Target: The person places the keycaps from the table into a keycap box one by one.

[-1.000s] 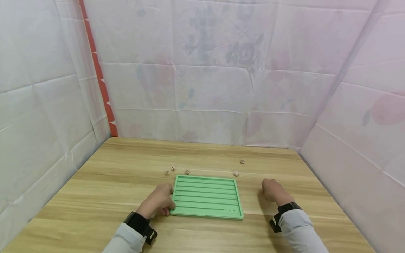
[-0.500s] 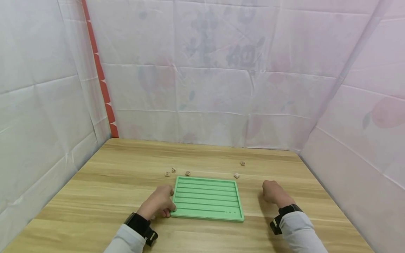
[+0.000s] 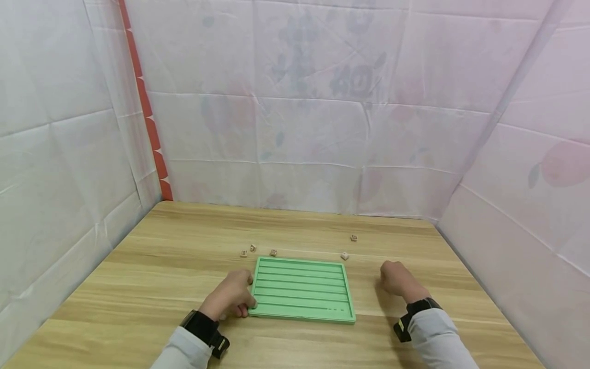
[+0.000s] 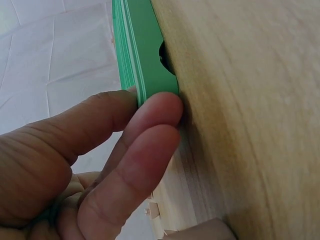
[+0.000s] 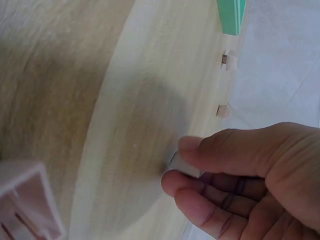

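A flat green tray [image 3: 301, 290] with long parallel grooves lies on the table. My left hand [image 3: 232, 292] holds its left edge near the front corner. In the left wrist view the thumb is at the upper rim of the tray [image 4: 145, 45] and fingertips touch its side. To the right of the tray, my right hand [image 3: 400, 280] is low over the table. Its thumb and forefinger pinch a small whitish keycap-like block [image 5: 181, 165], seen in the right wrist view but hidden from the head view.
Several small keycap-like blocks lie behind the tray, including one block [image 3: 244, 253] at the left and another block [image 3: 354, 238] farther back. A pale pink hollow piece [image 5: 30, 200] fills the right wrist view's lower left corner. White sheeting [image 3: 304, 128] encloses the wooden table [image 3: 184, 230].
My right hand has shifted very slightly left in the last half second. The left hand keeps its hold on the tray. Earlier, the whole head view shifted slightly.
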### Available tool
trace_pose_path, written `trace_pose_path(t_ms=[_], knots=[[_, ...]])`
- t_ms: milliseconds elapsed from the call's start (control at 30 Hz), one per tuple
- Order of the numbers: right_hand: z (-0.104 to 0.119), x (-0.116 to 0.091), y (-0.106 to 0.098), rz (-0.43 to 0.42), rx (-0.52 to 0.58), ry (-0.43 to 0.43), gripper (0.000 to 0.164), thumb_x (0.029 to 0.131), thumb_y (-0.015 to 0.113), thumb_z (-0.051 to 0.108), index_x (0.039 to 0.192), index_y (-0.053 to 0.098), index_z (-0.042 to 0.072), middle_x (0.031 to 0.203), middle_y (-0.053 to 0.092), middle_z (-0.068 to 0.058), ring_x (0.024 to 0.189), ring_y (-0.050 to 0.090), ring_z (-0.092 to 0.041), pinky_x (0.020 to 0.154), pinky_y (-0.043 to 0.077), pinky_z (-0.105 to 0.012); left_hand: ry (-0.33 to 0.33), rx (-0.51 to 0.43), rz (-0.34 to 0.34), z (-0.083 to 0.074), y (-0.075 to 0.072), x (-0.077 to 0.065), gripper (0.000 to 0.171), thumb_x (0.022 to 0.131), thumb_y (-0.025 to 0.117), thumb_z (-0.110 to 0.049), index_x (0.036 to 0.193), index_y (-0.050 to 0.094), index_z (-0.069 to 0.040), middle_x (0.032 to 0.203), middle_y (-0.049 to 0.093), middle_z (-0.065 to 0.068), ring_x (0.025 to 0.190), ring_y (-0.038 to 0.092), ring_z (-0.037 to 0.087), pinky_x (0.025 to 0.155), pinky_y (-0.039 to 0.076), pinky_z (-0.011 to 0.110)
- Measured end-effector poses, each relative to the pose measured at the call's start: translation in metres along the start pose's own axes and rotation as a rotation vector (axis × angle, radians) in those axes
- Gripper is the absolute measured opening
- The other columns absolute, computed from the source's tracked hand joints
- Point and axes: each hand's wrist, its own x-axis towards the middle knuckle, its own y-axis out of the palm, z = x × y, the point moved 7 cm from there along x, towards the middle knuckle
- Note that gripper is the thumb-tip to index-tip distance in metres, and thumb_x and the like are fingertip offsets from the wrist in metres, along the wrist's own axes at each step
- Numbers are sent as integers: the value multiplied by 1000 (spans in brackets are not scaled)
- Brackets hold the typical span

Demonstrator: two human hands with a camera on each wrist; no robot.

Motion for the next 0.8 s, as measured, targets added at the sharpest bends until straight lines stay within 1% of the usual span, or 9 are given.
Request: trace_pose_path(t_ms=[100, 200, 367, 433, 567, 700, 800], knots=[[5, 0, -5, 3, 19, -4, 14, 62, 59, -11, 66, 58, 2, 68, 58, -6, 61, 52, -21, 56, 46, -35, -9, -13, 7, 2, 1, 0, 54, 69, 71, 12, 116, 45, 14, 59, 58, 15, 40, 55, 16, 36, 44, 25], [12, 1, -12, 6, 44, -22, 14, 64, 61, -11, 75, 64, -2, 78, 63, -12, 69, 58, -26, 61, 50, -39, -15, -28, 13, 3, 1, 1, 56, 69, 71, 12, 117, 44, 14, 60, 57, 16, 40, 55, 16, 36, 44, 25], [16, 1, -18, 22, 94, -17, 13, 68, 60, -10, 77, 65, -2, 77, 64, -9, 68, 58, -23, 61, 50, -39, -10, -49, 21, 3, 1, 1, 54, 70, 72, 11, 116, 45, 12, 61, 57, 16, 41, 54, 15, 37, 44, 25], [16, 1, -17, 32, 105, -7, 14, 69, 59, -10, 78, 65, -2, 78, 63, -8, 69, 57, -22, 61, 49, -39, -9, -51, 23, 2, 0, 1, 53, 70, 73, 10, 116, 45, 11, 62, 57, 15, 41, 54, 15, 37, 44, 25], [15, 1, -15, 35, 122, -21, 16, 70, 58, -12, 82, 65, -3, 79, 63, -8, 70, 58, -23, 62, 49, -39, -14, -53, 27, 1, 1, 0, 54, 70, 73, 11, 116, 45, 11, 62, 58, 16, 41, 55, 15, 37, 45, 25], [16, 1, -13, 24, 137, -41, 13, 74, 59, -11, 84, 64, -3, 77, 60, -9, 68, 56, -20, 61, 49, -37, -15, -55, 28, 0, 1, 0, 53, 70, 72, 12, 116, 45, 12, 63, 58, 16, 41, 55, 15, 37, 44, 25], [17, 1, -11, 23, 147, -44, 13, 76, 60, -10, 87, 63, -4, 78, 60, -10, 70, 56, -22, 62, 48, -38, -12, -56, 26, 0, 0, -1, 53, 70, 72, 11, 116, 45, 12, 63, 57, 16, 41, 55, 15, 37, 44, 25]])
